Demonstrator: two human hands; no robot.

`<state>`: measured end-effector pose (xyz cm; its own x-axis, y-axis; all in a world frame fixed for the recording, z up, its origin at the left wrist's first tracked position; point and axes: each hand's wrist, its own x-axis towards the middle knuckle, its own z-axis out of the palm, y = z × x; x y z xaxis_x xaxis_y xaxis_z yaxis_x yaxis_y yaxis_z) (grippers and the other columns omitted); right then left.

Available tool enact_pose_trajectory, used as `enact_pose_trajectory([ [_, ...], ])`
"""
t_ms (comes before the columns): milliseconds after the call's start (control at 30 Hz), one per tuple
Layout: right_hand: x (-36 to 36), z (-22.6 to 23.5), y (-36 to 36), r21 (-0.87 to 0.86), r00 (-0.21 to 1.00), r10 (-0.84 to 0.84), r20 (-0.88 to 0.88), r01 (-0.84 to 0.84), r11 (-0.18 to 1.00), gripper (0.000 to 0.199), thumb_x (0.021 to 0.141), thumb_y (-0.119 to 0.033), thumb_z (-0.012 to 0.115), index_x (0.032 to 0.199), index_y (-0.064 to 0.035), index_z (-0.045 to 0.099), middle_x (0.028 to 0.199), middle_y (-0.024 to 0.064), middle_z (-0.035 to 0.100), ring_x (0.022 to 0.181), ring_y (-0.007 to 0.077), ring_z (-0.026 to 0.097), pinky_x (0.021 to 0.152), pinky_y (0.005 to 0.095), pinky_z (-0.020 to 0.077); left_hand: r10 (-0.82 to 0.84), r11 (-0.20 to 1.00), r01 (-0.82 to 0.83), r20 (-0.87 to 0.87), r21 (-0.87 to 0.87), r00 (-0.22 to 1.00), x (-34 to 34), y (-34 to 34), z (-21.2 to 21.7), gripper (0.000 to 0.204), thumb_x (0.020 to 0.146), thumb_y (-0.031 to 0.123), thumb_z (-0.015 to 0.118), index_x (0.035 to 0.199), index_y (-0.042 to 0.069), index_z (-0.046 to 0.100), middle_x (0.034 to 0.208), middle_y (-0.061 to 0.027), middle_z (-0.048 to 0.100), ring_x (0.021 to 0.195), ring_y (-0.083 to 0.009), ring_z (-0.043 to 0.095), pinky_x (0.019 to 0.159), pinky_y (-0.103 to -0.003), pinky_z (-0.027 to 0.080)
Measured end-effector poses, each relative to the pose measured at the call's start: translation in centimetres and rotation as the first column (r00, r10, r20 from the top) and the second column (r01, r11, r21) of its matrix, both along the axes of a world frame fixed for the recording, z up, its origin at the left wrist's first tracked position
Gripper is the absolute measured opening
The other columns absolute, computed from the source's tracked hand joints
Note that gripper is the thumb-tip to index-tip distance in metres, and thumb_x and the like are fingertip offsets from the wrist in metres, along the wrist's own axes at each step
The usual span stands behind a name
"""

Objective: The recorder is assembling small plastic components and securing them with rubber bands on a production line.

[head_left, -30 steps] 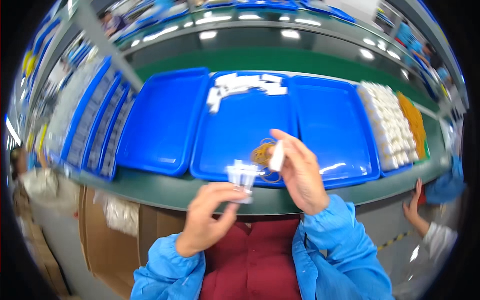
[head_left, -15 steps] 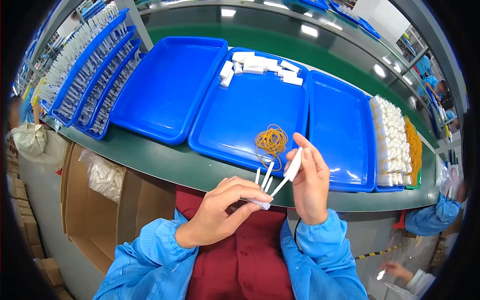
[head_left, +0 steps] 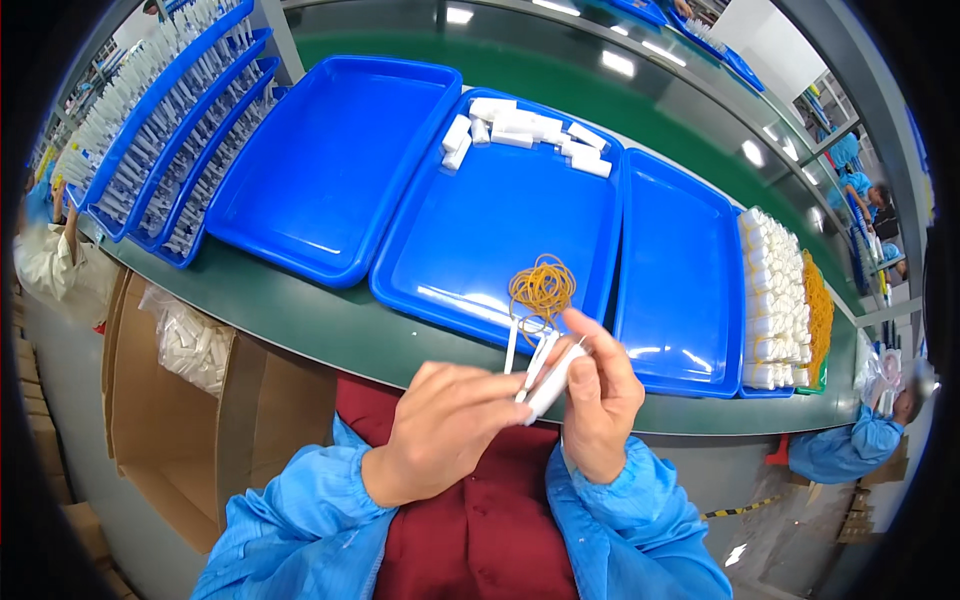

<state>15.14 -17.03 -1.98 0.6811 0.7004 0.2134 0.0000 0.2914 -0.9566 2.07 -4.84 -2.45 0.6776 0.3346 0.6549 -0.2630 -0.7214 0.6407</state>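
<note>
Left hand (head_left: pixel 432 425): pinching slender white sticks (head_left: pixel 541 354)
Right hand (head_left: pixel 600 410): gripping white cylinder (head_left: pixel 555 385)
Rubber bands (head_left: pixel 542 288): lying in blue tray (head_left: pixel 490 225)

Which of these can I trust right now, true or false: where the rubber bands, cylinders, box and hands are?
1. Rubber bands and loose white cylinders lie in the middle blue tray. True.
2. The rubber bands lie farther from the person than those cylinders. False: they lie nearer.
3. The left hand and right hand are both at white pieces. True.
4. The left hand rests inside the middle blue tray. False: it is on the person's side of its near rim.
5. A cardboard box stands to the person's left. True.
</note>
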Motion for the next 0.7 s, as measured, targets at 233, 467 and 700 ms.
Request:
enact_pose_trajectory([
  [233, 16.9, 1.0, 8.5, -0.231, 0.526, -0.039, 0.850, 0.437, 0.869, 0.022, 0.095, -0.013, 0.065, 0.114, -0.0020, 0.066, 0.103, 0.0124, 0.071, 0.094, 0.0276, 0.065, 0.082, 0.0382, 0.0514, 0.125, 0.987, -0.127, -0.025, -0.104, 0.992, -0.6, 1.5, -0.5, 0.031, 0.074, -0.009, 0.077, 0.098, 0.009, 0.068, 0.106, -0.0112, 0.074, 0.086, -0.0248, 0.068, 0.076, -0.035, 0.047],
  [467, 19.5, -1.5, 10.3, -0.361, 0.107, 0.367, 0.924, 0.565, 0.742, 0.032, 0.078, -0.013, 0.077, 0.105, -0.0052, 0.063, 0.097, 0.0115, 0.066, 0.095, 0.0296, 0.062, 0.079, 0.0432, 0.0474, 0.198, 0.970, -0.205, -0.067, -0.127, 0.978, -1.8, 3.3, -1.0, 0.036, 0.076, -0.008, 0.078, 0.106, 0.006, 0.064, 0.109, -0.0125, 0.074, 0.092, -0.0265, 0.070, 0.079, -0.036, 0.047],
  [700, 15.0, 1.4, 9.8, -0.536, 0.945, 0.221, 0.239, -0.062, 0.842, 0.032, 0.091, -0.014, 0.072, 0.116, -0.0016, 0.058, 0.100, 0.0125, 0.069, 0.091, 0.0216, 0.069, 0.076, 0.0345, 0.0543, 0.108, 0.994, -0.107, -0.087, 0.007, 0.990, -0.7, 3.7, -0.8, 0.034, 0.078, 0.002, 0.078, 0.110, 0.007, 0.069, 0.110, -0.0040, 0.073, 0.087, -0.0198, 0.065, 0.071, -0.032, 0.043],
])
